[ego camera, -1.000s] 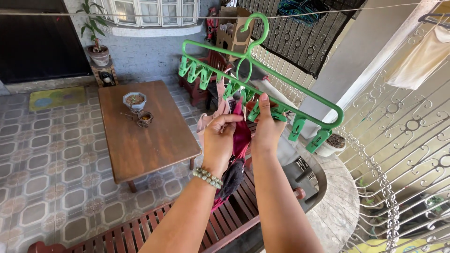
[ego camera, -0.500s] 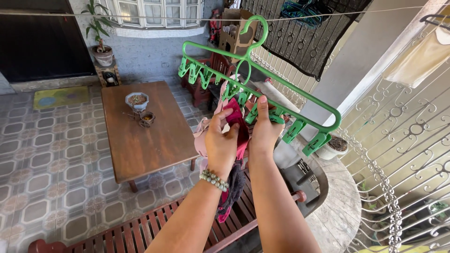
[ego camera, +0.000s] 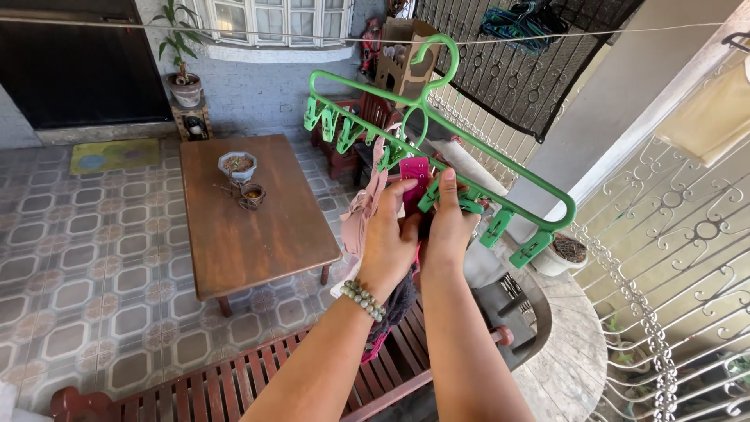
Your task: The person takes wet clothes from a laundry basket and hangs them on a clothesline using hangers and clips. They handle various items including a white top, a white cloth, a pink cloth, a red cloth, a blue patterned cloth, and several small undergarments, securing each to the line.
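Head view. Green plastic clip hanger [ego camera: 437,148], hooked over a thin clothesline [ego camera: 234,31], hangs tilted, right end low. Left hand [ego camera: 387,238], beaded bracelet [ego camera: 364,300] on the wrist, is curled closed around a magenta and dark garment [ego camera: 412,173] just below the hanger's clip row. Right hand [ego camera: 445,227] pinches a green clip with thumb up, fingers closed on it; whether the clip's jaws are parted cannot be told. The garment sits between both hands, upper edge at the clip, the rest hanging down behind the forearms. A pale pink cloth [ego camera: 361,219] already hangs from a neighbouring clip. Brown wooden table [ego camera: 250,227] stands well below, to the left.

Risk, as judged: the clip may close on too little fabric, so the garment could slip free; pulling on the low end could swing the hanger on its line.

Against the earlier frames: both hands sit slightly lower and further right, grip unchanged.
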